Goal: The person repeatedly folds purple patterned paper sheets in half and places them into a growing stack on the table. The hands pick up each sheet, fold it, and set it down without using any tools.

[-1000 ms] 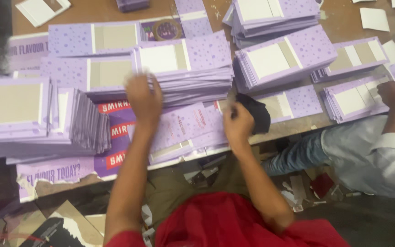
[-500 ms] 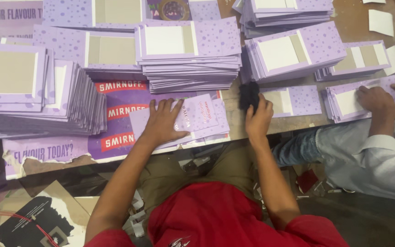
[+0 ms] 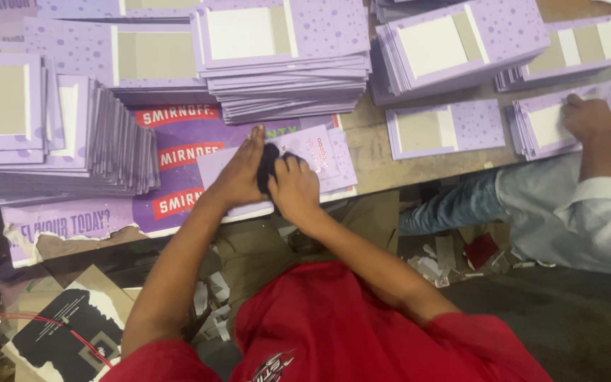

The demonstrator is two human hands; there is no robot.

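A dark cloth pad (image 3: 269,166) is clamped in the right hand (image 3: 295,189) and pressed on a lilac card sheet (image 3: 319,152) at the table edge (image 3: 390,180) – the left hand (image 3: 240,177) lies flat, fingers spread, steadying it. The sheet looks light and bendable (best held by its edges) – easily creased

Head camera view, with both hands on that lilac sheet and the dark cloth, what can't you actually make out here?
- Small dark cloth: mostly covered by the left hand and right hand; which hand's grip has it is unclear.
- Flat lilac dotted card sheet: its near part is hidden under both hands.
- Left stack of lilac cards: cut off by the left edge.
- Co-worker's hand: covers the card beneath; their other hand is cut off by the right edge.
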